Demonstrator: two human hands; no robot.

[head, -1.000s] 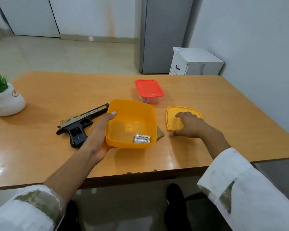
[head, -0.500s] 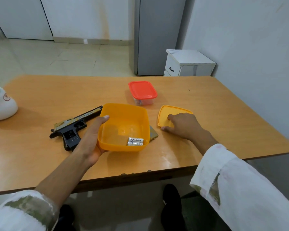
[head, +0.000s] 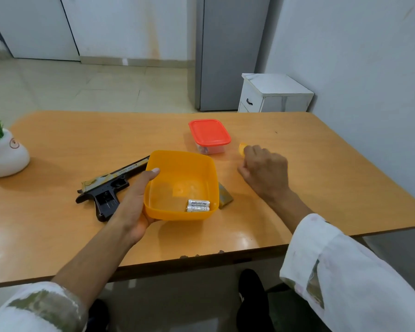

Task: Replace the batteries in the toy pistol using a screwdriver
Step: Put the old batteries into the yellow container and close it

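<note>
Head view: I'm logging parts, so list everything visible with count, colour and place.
table: one, orange-brown, fills the middle
tub: one, yellow, open, centre
batteries: two, white, inside tub
pistol: one, black and gold, left of tub
box: one, clear, red lid, behind tub
lid: one, yellow, mostly hidden by right grip
flat piece: one, olive, right of tub
plant pot: one, white, table's left edge
cabinet: one, white, beyond table
tall unit: one, grey, left of cabinet
left grip: holds tub's left wall
right grip: over lid, hold unclear
</note>
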